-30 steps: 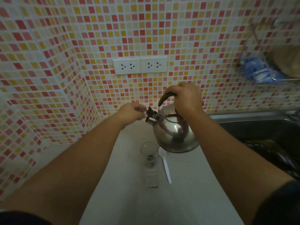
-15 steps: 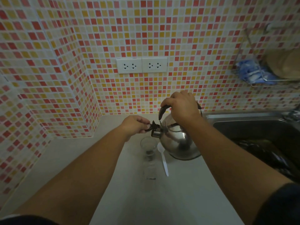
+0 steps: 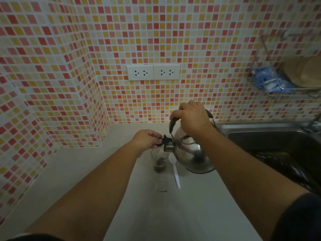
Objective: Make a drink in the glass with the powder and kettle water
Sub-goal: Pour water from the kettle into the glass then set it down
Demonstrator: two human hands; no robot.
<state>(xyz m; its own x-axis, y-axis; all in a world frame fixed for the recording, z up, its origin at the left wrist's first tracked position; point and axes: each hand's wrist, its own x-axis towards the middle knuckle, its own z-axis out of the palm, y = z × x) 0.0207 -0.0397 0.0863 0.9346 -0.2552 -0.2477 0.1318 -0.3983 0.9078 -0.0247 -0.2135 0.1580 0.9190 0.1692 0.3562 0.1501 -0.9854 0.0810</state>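
Note:
A shiny steel kettle (image 3: 192, 155) is tilted to the left over a clear glass (image 3: 159, 160) that stands on the pale counter (image 3: 86, 171). Dark liquid or powder lies at the bottom of the glass. My right hand (image 3: 191, 117) grips the kettle's black handle from above. My left hand (image 3: 146, 139) pinches the black spout cap (image 3: 165, 141) and holds it up. The spout sits just above the rim of the glass. A white plastic spoon (image 3: 175, 171) lies on the counter between glass and kettle.
A small clear packet (image 3: 161, 186) lies in front of the glass. A steel sink (image 3: 260, 129) with dark contents is at the right. A wire rack (image 3: 278, 84) hangs on the tiled wall. Two wall sockets (image 3: 153, 72) sit above the counter.
The kettle has come down and tipped further left, so its spout now sits right over the glass. Dark liquid now shows in the bottom of the glass.

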